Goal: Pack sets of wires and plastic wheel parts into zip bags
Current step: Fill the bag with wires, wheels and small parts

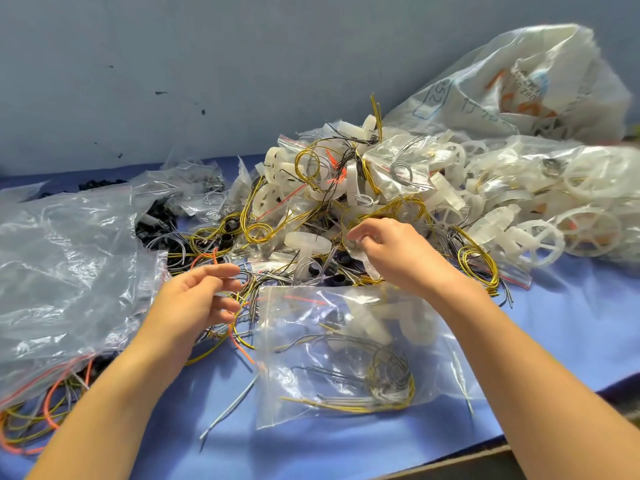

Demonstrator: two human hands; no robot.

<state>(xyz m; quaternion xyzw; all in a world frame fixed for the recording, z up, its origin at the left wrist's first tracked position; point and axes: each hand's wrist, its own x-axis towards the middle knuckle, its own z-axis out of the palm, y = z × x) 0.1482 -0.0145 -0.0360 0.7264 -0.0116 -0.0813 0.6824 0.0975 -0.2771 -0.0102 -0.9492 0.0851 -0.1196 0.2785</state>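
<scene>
A clear zip bag point(349, 355) lies on the blue table in front of me, with yellow and grey wires and white plastic parts inside. My left hand point(197, 303) hovers at its left edge over a tangle of loose wires point(242, 299), fingers relaxed and holding nothing I can see. My right hand point(391, 254) is above the bag's top edge, fingers curled round a small clear plastic piece point(363, 258). Behind both hands rises a heap of white plastic wheels point(308, 240), yellow wires and small filled bags.
A big clear bag pile point(65, 271) covers the left side, with orange and yellow wires point(41, 410) under it. More white wheels point(540, 244) and a large white sack point(533, 84) sit at the right. A grey wall stands behind. The table edge point(485, 455) runs at lower right.
</scene>
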